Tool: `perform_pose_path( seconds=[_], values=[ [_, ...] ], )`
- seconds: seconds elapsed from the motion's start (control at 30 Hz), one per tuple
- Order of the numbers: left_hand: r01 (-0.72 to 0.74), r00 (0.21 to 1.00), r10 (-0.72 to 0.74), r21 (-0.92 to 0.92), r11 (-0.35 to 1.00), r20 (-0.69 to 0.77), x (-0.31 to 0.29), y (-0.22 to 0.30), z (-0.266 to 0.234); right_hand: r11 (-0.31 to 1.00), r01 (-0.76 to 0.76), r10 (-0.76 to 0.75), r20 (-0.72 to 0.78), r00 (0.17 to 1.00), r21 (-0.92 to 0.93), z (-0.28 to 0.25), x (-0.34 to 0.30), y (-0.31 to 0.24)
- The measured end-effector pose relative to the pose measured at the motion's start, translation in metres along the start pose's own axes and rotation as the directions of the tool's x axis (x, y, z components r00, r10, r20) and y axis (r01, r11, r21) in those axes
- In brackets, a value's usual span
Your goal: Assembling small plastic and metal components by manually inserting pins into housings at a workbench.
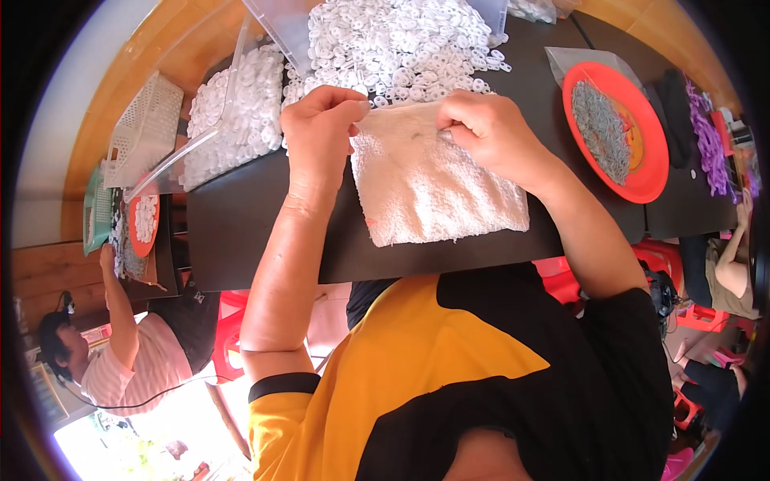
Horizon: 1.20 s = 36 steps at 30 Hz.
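Note:
A cream terry cloth (441, 200) lies spread on the dark table in front of me. At its upper left corner my left hand (325, 124) is closed in a pinch, fingertips by the cloth's edge. My right hand (489, 132) is closed too, thumb and fingers pressed together over the cloth's upper right part. Whatever either pinch holds is too small or hidden to name. Just beyond the hands spreads a heap of small white oval plastic pieces with holes (393, 40), spilling from a clear plastic bin (277, 28).
Left of the heap, another clear bin (192, 144) holds more white pieces. A red plate (656, 152) with grey thin pieces stands at the right. Purple strands (706, 144) lie farther right. A person (136, 353) works at the far left; other people sit at the far right.

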<state>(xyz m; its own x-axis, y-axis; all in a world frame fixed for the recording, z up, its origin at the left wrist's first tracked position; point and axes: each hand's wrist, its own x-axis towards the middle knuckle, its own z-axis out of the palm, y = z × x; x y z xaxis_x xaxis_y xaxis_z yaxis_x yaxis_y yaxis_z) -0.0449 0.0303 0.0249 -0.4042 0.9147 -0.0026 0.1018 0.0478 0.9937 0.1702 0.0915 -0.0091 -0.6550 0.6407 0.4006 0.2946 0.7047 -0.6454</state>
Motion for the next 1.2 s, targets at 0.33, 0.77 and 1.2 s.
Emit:
perform_pose_path(
  seconds=[0.33,0.77,1.2],
  values=[
    [-0.452,0.892,0.322,0.625,0.636,0.317,0.054,-0.027,0.028,0.999,0.007,-0.008,-0.036,0.999,-0.042,0.003,-0.002,-0.005],
    [-0.270,0.948,0.209,0.260,0.927,0.241,0.043,-0.016,0.024,1.000,-0.025,0.025,-0.041,0.999,-0.002,-0.001,-0.001,-0.006],
    [0.357,0.887,-0.161,-0.421,0.834,0.434,-0.028,0.004,0.037,0.652,-0.086,0.286,-0.139,0.948,0.753,0.002,-0.001,-0.032]
  ],
)
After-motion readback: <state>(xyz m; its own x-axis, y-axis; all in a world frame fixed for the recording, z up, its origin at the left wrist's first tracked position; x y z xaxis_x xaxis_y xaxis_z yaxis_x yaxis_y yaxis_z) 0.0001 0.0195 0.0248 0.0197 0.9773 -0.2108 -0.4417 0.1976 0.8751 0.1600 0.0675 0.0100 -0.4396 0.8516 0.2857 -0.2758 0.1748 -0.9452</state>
